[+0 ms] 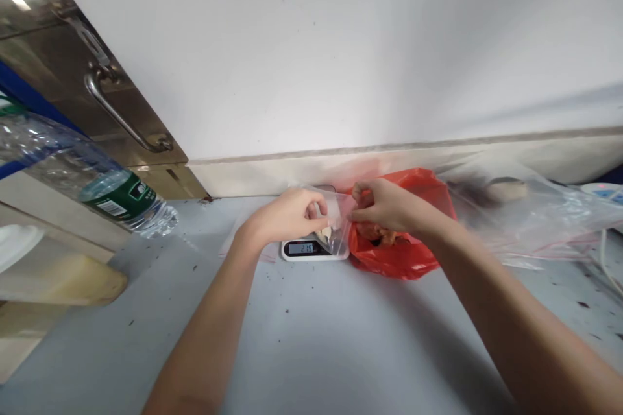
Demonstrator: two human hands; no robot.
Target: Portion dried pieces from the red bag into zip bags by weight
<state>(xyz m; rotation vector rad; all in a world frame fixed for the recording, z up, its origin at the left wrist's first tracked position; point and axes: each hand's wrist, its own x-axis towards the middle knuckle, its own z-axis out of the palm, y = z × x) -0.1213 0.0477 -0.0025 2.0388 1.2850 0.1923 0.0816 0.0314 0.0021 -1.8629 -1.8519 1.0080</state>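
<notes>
A small clear plastic bag (335,224) with a few pale pieces inside stands on a white digital scale (311,249) near the wall. My left hand (287,214) pinches the bag's top edge on its left side, fingers closed. On the right side of the same edge, my right hand (384,206) is pinched too. The scale's display reads a number. Right behind and beside the scale lies an open red plastic bag (413,253) with brownish pieces in it, under my right wrist.
The grey counter (311,337) is dotted with dark crumbs. Several clear plastic bags (530,214) lie piled at the right by the wall. A plastic water bottle (97,175) lies tilted at the left, beside a steel cabinet door with a handle (121,117).
</notes>
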